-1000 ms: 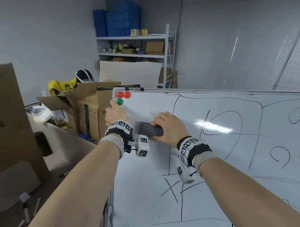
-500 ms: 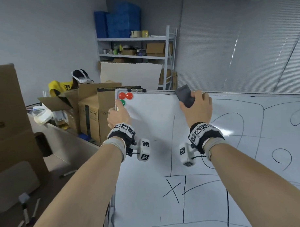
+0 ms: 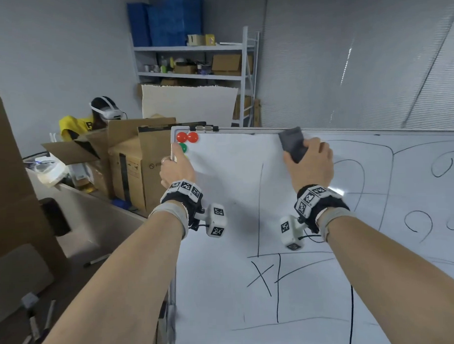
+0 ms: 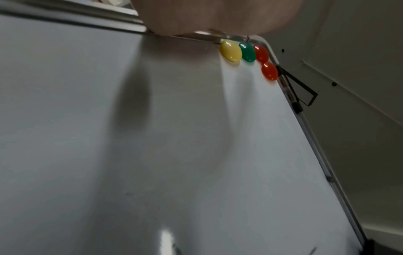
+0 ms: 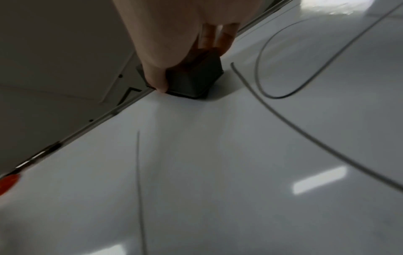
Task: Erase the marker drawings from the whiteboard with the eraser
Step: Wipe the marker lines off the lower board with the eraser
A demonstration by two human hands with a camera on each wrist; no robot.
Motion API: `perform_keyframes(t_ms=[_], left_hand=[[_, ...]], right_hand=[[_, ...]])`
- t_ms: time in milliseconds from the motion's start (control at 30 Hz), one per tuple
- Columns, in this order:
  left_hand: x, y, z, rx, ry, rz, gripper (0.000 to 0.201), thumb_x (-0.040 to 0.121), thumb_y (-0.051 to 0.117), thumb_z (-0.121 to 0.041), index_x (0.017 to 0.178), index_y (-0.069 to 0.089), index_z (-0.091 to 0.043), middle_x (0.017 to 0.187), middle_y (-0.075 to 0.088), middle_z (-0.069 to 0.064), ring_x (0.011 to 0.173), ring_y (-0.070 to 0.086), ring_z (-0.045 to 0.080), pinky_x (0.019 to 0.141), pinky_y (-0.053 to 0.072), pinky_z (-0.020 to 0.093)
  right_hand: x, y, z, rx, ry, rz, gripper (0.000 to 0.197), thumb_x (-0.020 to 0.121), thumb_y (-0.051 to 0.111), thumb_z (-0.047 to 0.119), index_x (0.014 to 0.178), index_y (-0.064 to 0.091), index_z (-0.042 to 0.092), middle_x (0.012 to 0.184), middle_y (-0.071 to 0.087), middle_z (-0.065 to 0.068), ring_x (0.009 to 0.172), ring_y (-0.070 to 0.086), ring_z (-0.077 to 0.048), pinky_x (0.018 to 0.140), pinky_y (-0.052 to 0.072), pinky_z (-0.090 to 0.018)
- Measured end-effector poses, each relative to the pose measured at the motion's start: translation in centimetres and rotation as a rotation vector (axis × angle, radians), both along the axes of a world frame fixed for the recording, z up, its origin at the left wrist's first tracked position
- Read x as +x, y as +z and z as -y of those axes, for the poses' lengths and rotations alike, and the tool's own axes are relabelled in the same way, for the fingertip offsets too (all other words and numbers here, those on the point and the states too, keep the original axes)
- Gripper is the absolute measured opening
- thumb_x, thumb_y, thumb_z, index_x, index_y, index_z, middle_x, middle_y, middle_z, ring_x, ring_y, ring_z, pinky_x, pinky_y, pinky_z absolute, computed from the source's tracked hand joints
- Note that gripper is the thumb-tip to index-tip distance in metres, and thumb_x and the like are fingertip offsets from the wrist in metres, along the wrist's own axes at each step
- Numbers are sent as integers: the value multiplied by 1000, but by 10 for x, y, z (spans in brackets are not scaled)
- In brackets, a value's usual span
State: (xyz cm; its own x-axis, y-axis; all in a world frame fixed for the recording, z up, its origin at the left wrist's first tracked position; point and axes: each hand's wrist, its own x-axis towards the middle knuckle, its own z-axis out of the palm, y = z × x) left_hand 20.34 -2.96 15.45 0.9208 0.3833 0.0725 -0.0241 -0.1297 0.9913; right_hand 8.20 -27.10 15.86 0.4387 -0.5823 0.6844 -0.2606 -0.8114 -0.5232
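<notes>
The whiteboard (image 3: 234, 187) fills the lower right, with black marker lines (image 3: 259, 209) and loops across its middle and right. My right hand (image 3: 310, 163) grips the dark grey eraser (image 3: 293, 143) against the board at its top edge. In the right wrist view the eraser (image 5: 194, 81) lies flat on the surface under my thumb and fingers (image 5: 225, 41), next to a curved line (image 5: 283, 96). My left hand (image 3: 175, 168) holds the board's left edge near the top corner, just below the magnets (image 3: 187, 137). The board's upper left area is wiped white.
Red, green and yellow magnets (image 4: 247, 51) cluster in the board's top left corner. Open cardboard boxes (image 3: 133, 159) stand left of the board. A person with a headset (image 3: 103, 114) sits behind them. A metal shelf (image 3: 193, 62) stands at the back. Markers (image 3: 95, 261) lie on the floor at left.
My right hand has swept the eraser from the board's left middle up and right to the top edge, wiping the top part of a vertical line. The left hand has stayed on the corner.
</notes>
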Motion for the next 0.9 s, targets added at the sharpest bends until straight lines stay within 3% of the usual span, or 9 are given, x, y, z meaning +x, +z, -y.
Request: perform_keyframes(t_ms=[100,233,300,433,600,767,900], left_hand=[[1,-3,-1,54,65,31,73,93,26,-68,119,61,-9,117,66,11,116,56,32,105,33,45],[2,-15,-18,51,55,37,65,96,27,-62,119,60,-11,119,65,10,116,56,30,108,33,46],[-1,-33,-26,6,46,-11,60,97,27,-57,119,61,-13,119,65,10,116,56,31,109,31,48],[-20,-87,-36,0,22,-75,56,96,30,-54,118,60,-13,115,66,9,113,56,31,102,34,40],[-39,-126,-50,-58,-6,-135,48,96,33,-57,114,58,-19,114,64,9,112,56,29,109,34,48],[-53,-128,-49,-70,13,-145,36,97,37,-51,82,50,-21,87,55,3,95,53,26,109,33,47],[-60,-126,-41,-3,18,-155,32,98,36,-42,90,54,-18,91,63,6,104,58,28,104,26,39]], right_hand=[[-4,-5,0,32,5,30,46,79,73,42,111,52,16,112,54,-10,105,48,-31,80,49,-44],[-1,-22,-34,-47,275,-81,46,76,76,43,108,54,19,108,53,-4,101,46,-25,83,44,-40],[-2,-45,-57,-89,376,-158,47,73,77,45,107,54,21,106,51,0,99,45,-23,81,42,-37],[-13,-100,-98,-136,476,-236,49,71,79,47,106,57,21,103,52,0,96,47,-23,80,43,-38],[-30,-159,-131,-244,577,-355,49,70,82,47,102,52,24,100,52,-1,92,49,-25,77,47,-43],[-51,-162,-133,-329,556,-406,45,75,79,46,107,54,25,103,54,0,95,52,-26,77,46,-41],[-63,-123,-91,-164,258,-247,45,80,74,42,114,55,20,110,57,-3,104,49,-27,85,43,-41]])
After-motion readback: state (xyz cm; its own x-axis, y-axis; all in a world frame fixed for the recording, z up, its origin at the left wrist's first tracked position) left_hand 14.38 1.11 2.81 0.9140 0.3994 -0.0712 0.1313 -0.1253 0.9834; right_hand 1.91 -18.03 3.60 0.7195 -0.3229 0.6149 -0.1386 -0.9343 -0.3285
